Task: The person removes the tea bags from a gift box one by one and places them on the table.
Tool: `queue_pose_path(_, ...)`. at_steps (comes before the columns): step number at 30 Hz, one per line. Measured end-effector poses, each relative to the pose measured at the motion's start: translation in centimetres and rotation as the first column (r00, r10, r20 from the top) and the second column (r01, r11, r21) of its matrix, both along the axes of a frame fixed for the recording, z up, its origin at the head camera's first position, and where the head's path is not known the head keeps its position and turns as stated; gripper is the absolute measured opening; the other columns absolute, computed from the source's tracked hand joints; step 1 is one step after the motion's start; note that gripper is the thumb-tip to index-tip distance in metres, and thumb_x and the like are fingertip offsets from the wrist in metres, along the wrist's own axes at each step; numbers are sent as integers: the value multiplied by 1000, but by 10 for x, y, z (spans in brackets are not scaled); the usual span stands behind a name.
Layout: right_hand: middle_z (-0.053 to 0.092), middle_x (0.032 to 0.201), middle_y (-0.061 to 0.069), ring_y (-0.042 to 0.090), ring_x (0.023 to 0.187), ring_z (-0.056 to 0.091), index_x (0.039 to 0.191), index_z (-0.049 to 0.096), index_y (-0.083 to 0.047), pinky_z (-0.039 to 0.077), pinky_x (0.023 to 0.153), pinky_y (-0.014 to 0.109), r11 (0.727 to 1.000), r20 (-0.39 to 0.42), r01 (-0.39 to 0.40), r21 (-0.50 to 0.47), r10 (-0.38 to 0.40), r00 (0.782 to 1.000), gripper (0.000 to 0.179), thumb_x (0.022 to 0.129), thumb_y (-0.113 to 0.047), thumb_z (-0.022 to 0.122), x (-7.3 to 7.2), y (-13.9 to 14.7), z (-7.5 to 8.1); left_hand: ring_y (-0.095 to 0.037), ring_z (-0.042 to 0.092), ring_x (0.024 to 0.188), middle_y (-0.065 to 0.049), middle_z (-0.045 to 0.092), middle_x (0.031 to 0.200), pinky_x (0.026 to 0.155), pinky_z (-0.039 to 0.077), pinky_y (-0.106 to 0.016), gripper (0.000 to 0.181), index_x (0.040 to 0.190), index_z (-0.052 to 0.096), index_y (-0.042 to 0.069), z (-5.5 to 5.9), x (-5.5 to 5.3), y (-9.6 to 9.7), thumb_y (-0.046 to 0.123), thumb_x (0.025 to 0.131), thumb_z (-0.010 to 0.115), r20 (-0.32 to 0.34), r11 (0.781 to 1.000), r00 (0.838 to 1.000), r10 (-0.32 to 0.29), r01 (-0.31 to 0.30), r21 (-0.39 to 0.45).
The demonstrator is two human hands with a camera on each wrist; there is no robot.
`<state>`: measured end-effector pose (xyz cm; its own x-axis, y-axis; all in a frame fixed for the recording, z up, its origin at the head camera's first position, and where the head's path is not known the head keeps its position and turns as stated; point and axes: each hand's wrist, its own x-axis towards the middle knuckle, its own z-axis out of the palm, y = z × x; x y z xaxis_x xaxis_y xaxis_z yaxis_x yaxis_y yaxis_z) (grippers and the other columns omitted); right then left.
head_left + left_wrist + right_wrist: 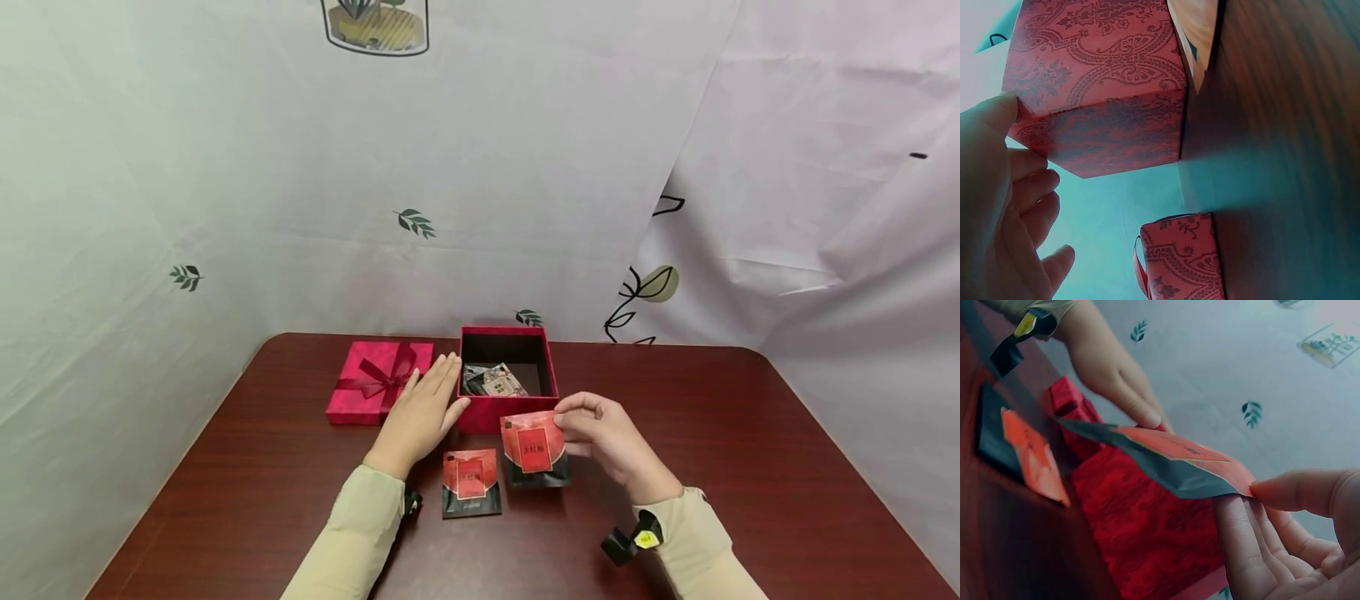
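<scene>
The right hand [609, 437] is pinching a red-and-black packet [534, 452] (upper corner); the straight-fingered left hand [418, 414] is touching the red box [480, 416].

At the back, a big pale cloth [525, 167], hung like a wall. Looks a bit green on the left, a bit pink on the right, with big wrinkles there. On it, a jar picture [377, 32] at the top, left of the middle, and little green leaves [417, 223] lower down. Farther right, a plant drawing [658, 285] in black lines. Across the bottom, a red-brown table [750, 425] with round far corners. In the right wrist view, bright light [1335, 311] at the upper right.
</scene>
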<state>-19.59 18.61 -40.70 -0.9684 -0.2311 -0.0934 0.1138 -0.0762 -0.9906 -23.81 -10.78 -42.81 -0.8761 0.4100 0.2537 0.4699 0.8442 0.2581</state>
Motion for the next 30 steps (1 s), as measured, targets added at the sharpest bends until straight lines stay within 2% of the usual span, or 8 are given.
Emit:
queue_pose_path(8, 74, 87, 2, 13, 73, 72, 103, 62, 0, 62, 69, 30, 996, 48, -75, 52, 72, 996, 8, 95, -3, 63, -2, 2, -23, -24, 20, 154, -9, 28, 165, 123, 18, -54, 69, 160, 29, 7, -2, 0, -1, 44, 106, 49, -4, 1000, 1000, 7, -7, 1)
queue_pose_path(14, 73, 87, 4, 13, 74, 71, 106, 59, 8, 62, 70, 32, 992, 62, -102, 72, 97, 993, 14, 95, -1, 62, -3, 2, -31, -23, 20, 154, -9, 27, 166, 123, 18, -53, 69, 160, 29, 7, -2, -1, 0, 45, 106, 48, -13, 1000, 1000, 1, -1, -3)
queue_pose_path(22, 68, 79, 5, 12, 70, 68, 106, 57, 13, 62, 66, 31, 987, 53, -41, 155, 33, 998, 19, 92, 0, 63, -4, -1, -38, -24, 19, 154, -9, 26, 166, 123, 17, -53, 68, 161, 28, 7, 0, -1, 1, 44, 107, 48, 7, 1000, 1000, -2, 2, 0)
queue_pose_path(30, 65, 69, 4, 12, 57, 63, 98, 62, 8, 59, 54, 28, 956, 43, 30, 292, -45, 998, 14, 88, 0, 68, -6, -5, -46, -24, 20, 154, -9, 27, 166, 123, 18, -53, 68, 160, 29, 7, -1, -2, 1, 44, 107, 48, 0, 1000, 1000, -2, 2, 6)
